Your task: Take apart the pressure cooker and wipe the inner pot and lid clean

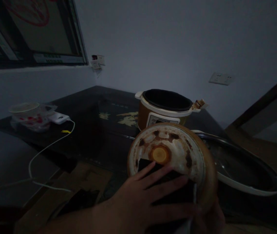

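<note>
Low, right of centre, the left hand [146, 199] lay splayed over a dark pad [178, 194] on the stained round base [176, 150]; the right hand [216, 215], lower right, uncertain how closed. Slack support there risked a drop.

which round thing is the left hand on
The blotchy round object with the tan centre: the left hand lies spread over a black piece on its face. The open cooker behind and pale-rimmed lid to the right have no hand on them.
</note>
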`<action>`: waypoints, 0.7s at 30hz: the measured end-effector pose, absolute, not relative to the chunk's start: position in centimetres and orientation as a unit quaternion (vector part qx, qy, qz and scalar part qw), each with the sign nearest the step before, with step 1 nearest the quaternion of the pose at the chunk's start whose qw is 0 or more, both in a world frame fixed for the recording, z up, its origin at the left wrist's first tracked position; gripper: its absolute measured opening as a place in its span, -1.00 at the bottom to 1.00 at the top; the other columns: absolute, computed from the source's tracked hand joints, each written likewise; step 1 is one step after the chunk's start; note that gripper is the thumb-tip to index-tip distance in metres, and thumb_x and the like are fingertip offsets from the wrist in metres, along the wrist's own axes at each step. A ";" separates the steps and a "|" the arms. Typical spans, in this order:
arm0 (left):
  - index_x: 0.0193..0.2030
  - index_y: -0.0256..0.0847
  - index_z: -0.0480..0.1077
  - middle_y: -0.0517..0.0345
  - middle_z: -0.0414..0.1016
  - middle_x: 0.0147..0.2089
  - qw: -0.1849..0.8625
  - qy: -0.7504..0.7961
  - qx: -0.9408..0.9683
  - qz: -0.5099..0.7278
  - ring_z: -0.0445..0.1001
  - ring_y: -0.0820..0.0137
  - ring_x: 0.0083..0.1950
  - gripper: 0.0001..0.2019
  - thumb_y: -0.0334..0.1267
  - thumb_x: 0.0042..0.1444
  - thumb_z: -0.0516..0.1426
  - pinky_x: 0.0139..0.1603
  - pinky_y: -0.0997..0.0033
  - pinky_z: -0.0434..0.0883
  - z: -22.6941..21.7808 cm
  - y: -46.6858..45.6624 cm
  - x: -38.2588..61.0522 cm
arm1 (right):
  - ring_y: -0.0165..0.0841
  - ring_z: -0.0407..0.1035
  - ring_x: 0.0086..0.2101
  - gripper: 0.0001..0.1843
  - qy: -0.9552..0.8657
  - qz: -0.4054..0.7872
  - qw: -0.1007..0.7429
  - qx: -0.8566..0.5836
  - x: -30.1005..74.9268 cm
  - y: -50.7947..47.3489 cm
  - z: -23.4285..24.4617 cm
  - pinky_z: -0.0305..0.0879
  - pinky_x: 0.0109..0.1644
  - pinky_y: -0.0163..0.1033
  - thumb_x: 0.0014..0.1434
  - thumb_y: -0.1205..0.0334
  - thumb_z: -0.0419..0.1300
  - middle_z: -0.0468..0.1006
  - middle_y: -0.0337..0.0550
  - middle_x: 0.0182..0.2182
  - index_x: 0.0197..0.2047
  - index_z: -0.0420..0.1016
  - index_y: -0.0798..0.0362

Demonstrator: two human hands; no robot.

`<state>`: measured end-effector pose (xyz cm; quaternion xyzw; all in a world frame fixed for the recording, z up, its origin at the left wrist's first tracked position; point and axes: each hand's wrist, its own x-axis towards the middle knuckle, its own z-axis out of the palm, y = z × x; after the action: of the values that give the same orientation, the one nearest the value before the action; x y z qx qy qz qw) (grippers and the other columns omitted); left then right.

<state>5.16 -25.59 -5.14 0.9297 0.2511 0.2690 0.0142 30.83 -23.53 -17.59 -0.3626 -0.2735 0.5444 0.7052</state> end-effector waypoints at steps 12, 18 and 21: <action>0.35 -0.03 0.16 0.04 0.22 0.38 0.174 0.382 0.765 0.489 0.08 0.16 0.43 -0.53 -0.08 0.35 -0.14 0.45 -0.05 -0.20 -11.6 -24.2 2.6 | -0.34 0.58 -0.35 -0.70 -0.247 0.504 0.739 -0.372 31.5 -23.6 -19.2 0.50 -0.39 -0.28 0.07 0.07 0.35 0.68 -0.41 -0.27 -0.08 0.57 -0.33; 0.29 -0.12 0.27 0.08 0.30 0.34 0.265 0.454 0.637 0.564 0.06 0.24 0.44 -0.57 -0.12 0.34 -0.07 0.48 0.09 -0.20 -10.2 -22.2 3.6 | -0.29 0.58 -0.40 -0.85 -0.267 0.531 0.706 -0.385 32.3 -24.0 -20.9 0.54 -0.37 -0.18 0.18 0.04 0.25 0.68 -0.37 -0.34 -0.17 0.61 -0.27; 0.25 -0.18 0.32 0.06 0.34 0.31 0.369 0.462 0.541 0.598 0.11 0.17 0.42 -0.53 -0.02 0.30 0.00 0.45 0.12 -0.06 -9.5 -20.4 3.7 | -0.29 0.57 -0.43 -0.88 -0.271 0.531 0.703 -0.388 32.6 -24.1 -21.4 0.54 -0.39 -0.19 0.13 0.05 0.30 0.68 -0.35 -0.37 -0.23 0.62 -0.25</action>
<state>3.66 -20.40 -9.47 0.5412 0.4621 0.5976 0.3694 32.56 -24.13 -21.36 -0.3878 -0.2711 0.5314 0.7027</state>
